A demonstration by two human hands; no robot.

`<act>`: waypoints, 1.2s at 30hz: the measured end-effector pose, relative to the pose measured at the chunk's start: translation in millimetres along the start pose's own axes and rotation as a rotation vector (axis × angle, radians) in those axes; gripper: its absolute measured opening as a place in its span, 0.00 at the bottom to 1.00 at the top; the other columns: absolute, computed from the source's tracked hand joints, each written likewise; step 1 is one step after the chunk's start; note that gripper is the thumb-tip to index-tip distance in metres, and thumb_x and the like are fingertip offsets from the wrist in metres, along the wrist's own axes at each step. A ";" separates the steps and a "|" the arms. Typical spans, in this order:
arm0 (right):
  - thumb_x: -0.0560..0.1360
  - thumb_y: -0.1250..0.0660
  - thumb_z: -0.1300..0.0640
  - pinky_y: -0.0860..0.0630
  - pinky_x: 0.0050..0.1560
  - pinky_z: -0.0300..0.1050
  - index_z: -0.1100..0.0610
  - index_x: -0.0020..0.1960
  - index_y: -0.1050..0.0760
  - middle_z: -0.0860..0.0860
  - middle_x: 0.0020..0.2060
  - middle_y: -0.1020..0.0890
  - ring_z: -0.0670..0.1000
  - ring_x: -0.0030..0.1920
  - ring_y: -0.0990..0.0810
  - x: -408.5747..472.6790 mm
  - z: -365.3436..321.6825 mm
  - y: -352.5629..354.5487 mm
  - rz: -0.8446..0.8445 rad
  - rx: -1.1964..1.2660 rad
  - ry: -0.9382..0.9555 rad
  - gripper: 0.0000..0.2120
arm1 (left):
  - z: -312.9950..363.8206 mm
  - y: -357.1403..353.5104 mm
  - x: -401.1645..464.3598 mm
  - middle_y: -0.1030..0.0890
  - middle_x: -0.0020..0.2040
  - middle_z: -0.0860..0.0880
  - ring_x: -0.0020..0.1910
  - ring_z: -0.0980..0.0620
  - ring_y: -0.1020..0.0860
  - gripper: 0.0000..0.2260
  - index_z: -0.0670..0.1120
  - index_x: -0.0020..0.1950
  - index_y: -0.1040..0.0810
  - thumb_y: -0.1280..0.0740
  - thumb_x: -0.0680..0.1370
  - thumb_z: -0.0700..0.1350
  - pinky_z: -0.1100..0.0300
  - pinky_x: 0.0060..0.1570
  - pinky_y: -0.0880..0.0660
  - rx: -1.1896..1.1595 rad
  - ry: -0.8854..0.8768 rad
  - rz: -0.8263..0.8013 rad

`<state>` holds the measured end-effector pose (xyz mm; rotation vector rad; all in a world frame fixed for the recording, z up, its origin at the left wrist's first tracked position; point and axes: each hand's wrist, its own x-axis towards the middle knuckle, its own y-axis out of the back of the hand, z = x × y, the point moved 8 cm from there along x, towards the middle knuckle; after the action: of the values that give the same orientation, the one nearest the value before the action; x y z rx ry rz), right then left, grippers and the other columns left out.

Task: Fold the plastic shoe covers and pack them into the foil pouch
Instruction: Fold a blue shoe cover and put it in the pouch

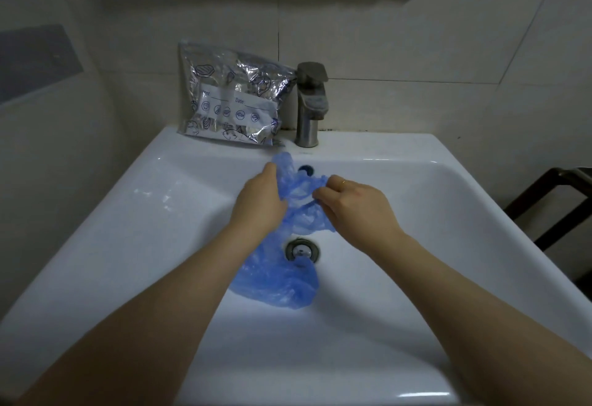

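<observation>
A pale tiled wall (384,37) backs a white ceramic washbasin (96,245) seen from above; a metal tap (310,104) stands on the rear ledge, just right of centre, and a round chrome drain (301,250) sits in the bowl, with an overflow hole (306,169) in the back wall of the bowl above it; a dark wooden frame (557,207) shows at the right edge, beyond the basin. The foil pouch (230,98), silver with dark blue food drawings and a white label strip printed "Date", stands on the rear ledge left of the tap, leaning back toward the wall, its right side close to the tap. Both bare forearms reach in over the bowl. The left hand (261,200) has its fingers curled into the left side of a crumpled blue plastic shoe cover (299,192) and grips it; the right hand (352,204), a ring on one finger, pinches the right side of the same cover between curled fingertips; the cover is bunched between the two hands, held above the bowl in front of the overflow hole. A second blue shoe cover (275,280) lies loose in the bottom of the bowl, beside the drain and partly under the left forearm; its upper edge touches the drain's rim.
</observation>
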<state>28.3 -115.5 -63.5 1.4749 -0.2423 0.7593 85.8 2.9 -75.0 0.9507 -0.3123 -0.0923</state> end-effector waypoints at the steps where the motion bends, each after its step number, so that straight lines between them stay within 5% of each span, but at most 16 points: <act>1: 0.64 0.24 0.61 0.31 0.23 0.41 0.57 0.46 0.20 0.54 0.35 0.22 0.58 0.27 0.23 0.6 5.0 2.9 0.000 -0.019 -0.053 0.11 | -3.3 0.4 1.2 0.24 0.54 0.37 0.55 0.38 0.27 0.13 0.37 0.58 0.32 0.37 0.74 0.35 0.49 0.50 0.31 0.019 -0.016 -0.008; 3: 0.75 0.34 0.57 0.27 0.32 0.46 0.56 0.67 0.31 0.55 0.48 0.20 0.59 0.39 0.19 -0.9 20.5 1.2 -0.105 -0.056 -0.205 0.21 | -10.7 2.1 4.5 0.24 0.54 0.37 0.54 0.38 0.26 0.11 0.37 0.55 0.30 0.39 0.73 0.32 0.50 0.49 0.32 0.040 -0.039 0.001; 5: 0.80 0.42 0.54 0.28 0.38 0.47 0.53 0.75 0.46 0.53 0.54 0.22 0.59 0.46 0.20 -8.6 42.6 -8.4 -0.259 -0.105 -0.374 0.26 | -20.1 3.8 8.5 0.24 0.53 0.38 0.53 0.39 0.26 0.11 0.38 0.55 0.28 0.38 0.73 0.34 0.52 0.48 0.31 -0.027 -0.012 0.030; 7: 0.77 0.37 0.55 0.32 0.35 0.43 0.53 0.67 0.32 0.52 0.47 0.21 0.56 0.43 0.20 -8.8 44.2 -7.5 -0.249 -0.174 -0.362 0.19 | -23.9 7.6 9.5 0.24 0.53 0.41 0.52 0.41 0.25 0.14 0.41 0.58 0.29 0.33 0.73 0.41 0.54 0.46 0.30 -0.148 0.051 0.082; 8: 0.72 0.31 0.57 0.35 0.31 0.40 0.55 0.53 0.22 0.52 0.39 0.20 0.56 0.37 0.21 -6.4 39.9 -2.2 -0.171 -0.235 -0.307 0.10 | -23.3 8.8 8.9 0.24 0.52 0.43 0.51 0.43 0.25 0.17 0.42 0.59 0.30 0.31 0.72 0.44 0.55 0.46 0.30 -0.221 0.092 0.107; 10: 0.61 0.23 0.59 0.41 0.29 0.38 0.58 0.31 0.22 0.52 0.25 0.24 0.56 0.28 0.25 -4.2 35.6 5.6 -0.013 -0.176 -0.253 0.08 | -19.3 4.7 2.5 0.25 0.51 0.46 0.48 0.47 0.25 0.23 0.43 0.59 0.31 0.28 0.71 0.51 0.58 0.44 0.30 -0.429 0.217 0.109; 15: 0.63 0.31 0.59 0.31 0.28 0.43 0.61 0.33 0.21 0.56 0.33 0.25 0.59 0.33 0.25 -2.4 22.4 18.8 0.166 0.038 -0.213 0.05 | -16.1 -46.5 -15.8 0.20 0.51 0.44 0.44 0.46 0.21 0.21 0.43 0.58 0.28 0.27 0.71 0.50 0.56 0.37 0.23 -0.968 0.551 -0.187; 20: 0.67 0.28 0.64 0.37 0.36 0.43 0.61 0.33 0.30 0.56 0.36 0.28 0.52 0.37 0.31 -5.0 32.8 -0.2 -0.014 0.481 -0.397 0.10 | -12.5 -21.6 -0.3 0.24 0.40 0.45 0.35 0.50 0.27 0.11 0.41 0.53 0.27 0.33 0.72 0.33 0.62 0.30 0.32 -0.735 0.238 -0.044; 26: 0.68 0.26 0.57 0.42 0.26 0.34 0.56 0.28 0.38 0.48 0.23 0.37 0.44 0.25 0.40 -22.8 57.7 -19.5 -0.395 0.832 -0.562 0.21 | -13.0 -1.3 7.8 0.20 0.47 0.44 0.44 0.48 0.23 0.11 0.45 0.51 0.24 0.29 0.71 0.36 0.60 0.39 0.30 -0.313 -0.006 -0.228; 29: 0.70 0.28 0.63 0.37 0.26 0.31 0.55 0.28 0.35 0.44 0.21 0.33 0.41 0.24 0.36 -28.1 73.9 -15.4 -0.315 1.060 -0.652 0.18 | -5.5 -0.8 3.0 0.20 0.45 0.45 0.39 0.52 0.23 0.09 0.46 0.50 0.24 0.28 0.73 0.44 0.61 0.38 0.29 -0.402 -0.028 -0.346; 32: 0.73 0.33 0.66 0.30 0.31 0.34 0.56 0.35 0.28 0.46 0.26 0.24 0.43 0.28 0.26 -29.3 88.4 -9.0 -0.141 1.278 -0.728 0.10 | 2.5 -1.2 -5.0 0.26 0.30 0.52 0.23 0.60 0.32 0.09 0.43 0.49 0.23 0.30 0.74 0.46 0.69 0.23 0.37 -0.536 0.007 -0.442; 36: 0.74 0.34 0.64 0.25 0.45 0.45 0.65 0.45 0.21 0.58 0.38 0.19 0.53 0.39 0.21 -34.2 95.8 -12.8 -0.144 1.323 -0.794 0.05 | 6.1 -4.9 -10.6 0.30 0.22 0.57 0.22 0.63 0.33 0.08 0.43 0.35 0.22 0.25 0.69 0.42 0.72 0.25 0.37 -0.342 -0.049 -0.496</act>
<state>38.6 -215.8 -82.2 2.9908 -0.2194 0.0807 74.2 -2.5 -78.1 0.6683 -0.0936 -0.6054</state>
